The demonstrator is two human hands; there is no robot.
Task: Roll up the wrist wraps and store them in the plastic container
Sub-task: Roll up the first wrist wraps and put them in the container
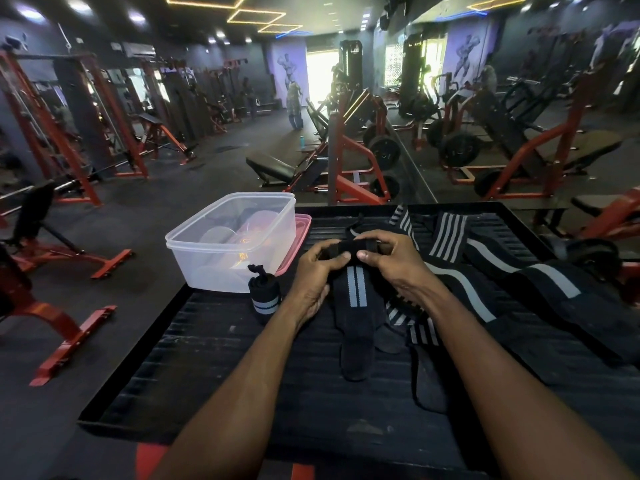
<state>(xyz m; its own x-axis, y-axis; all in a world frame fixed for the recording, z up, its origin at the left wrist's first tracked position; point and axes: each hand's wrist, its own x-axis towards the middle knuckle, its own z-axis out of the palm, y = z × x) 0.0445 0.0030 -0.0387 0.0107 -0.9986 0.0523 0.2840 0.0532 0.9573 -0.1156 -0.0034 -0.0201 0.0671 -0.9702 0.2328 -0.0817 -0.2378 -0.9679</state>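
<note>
Both hands are curled tight on the far end of one black wrist wrap (355, 299) mid-table, left hand (317, 268) and right hand (388, 258) pinching it with thumbs on top, fingers (375, 255) mostly tucked under so can't see them all. One rolled wrap (262, 295) stands by the clear plastic container (232, 240) at the table's (214, 358) far-left corner, with loose wraps (485, 271) piled right. No readable branding anywhere, just grey stripes.
</note>
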